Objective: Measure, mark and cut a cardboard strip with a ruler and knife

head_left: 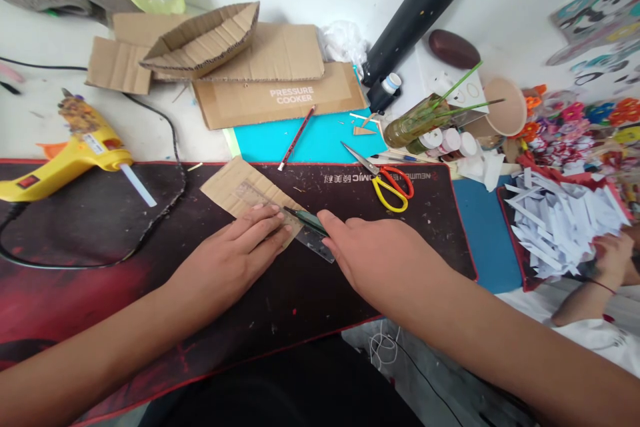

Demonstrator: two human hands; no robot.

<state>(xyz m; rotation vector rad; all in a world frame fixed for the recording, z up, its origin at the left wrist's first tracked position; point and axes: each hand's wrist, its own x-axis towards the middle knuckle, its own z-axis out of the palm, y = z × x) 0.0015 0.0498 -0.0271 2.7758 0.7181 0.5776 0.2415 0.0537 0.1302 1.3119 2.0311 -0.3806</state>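
My left hand (240, 247) lies flat with fingers stretched, pressing a clear plastic ruler (320, 248) onto a small piece of brown cardboard (235, 185) on a dark desk mat (100, 227). My right hand (373, 253) is closed around a dark green knife or pen (306, 218), its tip against the ruler's edge on the cardboard. Red-and-yellow scissors (387, 181) lie just beyond my right hand. A red pencil (297, 137) rests on a teal sheet (320, 137).
A yellow glue gun (65, 157) with its black cord lies at left. A cardboard boat (205, 40) sits on flat cardboard at the back. A black flask (417, 10), paint bottles, a brush jar (417, 123) and white paper strips (560, 220) crowd the right, where another person's hand (613, 257) rests.
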